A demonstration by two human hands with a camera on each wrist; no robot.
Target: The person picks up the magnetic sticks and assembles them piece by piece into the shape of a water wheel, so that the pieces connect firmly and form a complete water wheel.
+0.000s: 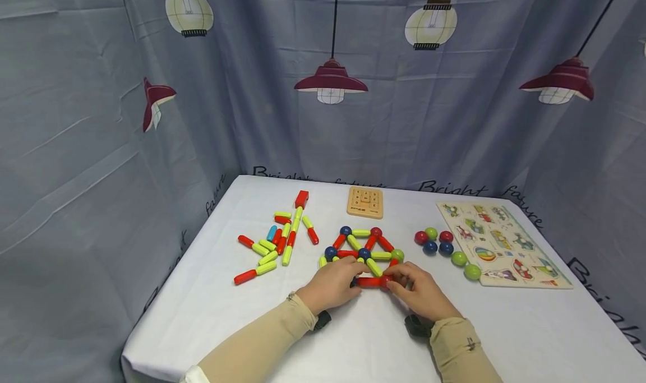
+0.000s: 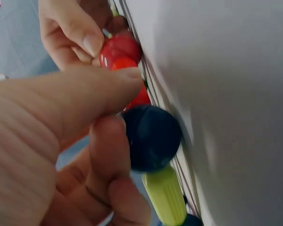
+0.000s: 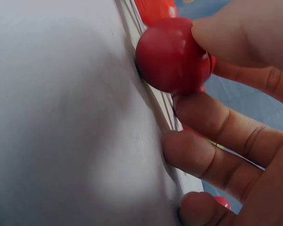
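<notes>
You're joining the red rod (image 1: 369,282) between two balls — left hand (image 1: 330,285) pinching the blue ball (image 2: 151,137), right hand (image 1: 421,290) pinching the red ball (image 3: 172,54) — next, align and seat it squarely

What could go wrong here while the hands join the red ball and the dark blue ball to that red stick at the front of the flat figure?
The right hand pinches the glossy red ball with fingertips only; it might slip and roll across the white tablecloth. The left hand holds the dark blue ball against the short red plastic stick; a push could shift the flat stick-and-ball figure behind it and perhaps pull its joints apart.
</notes>
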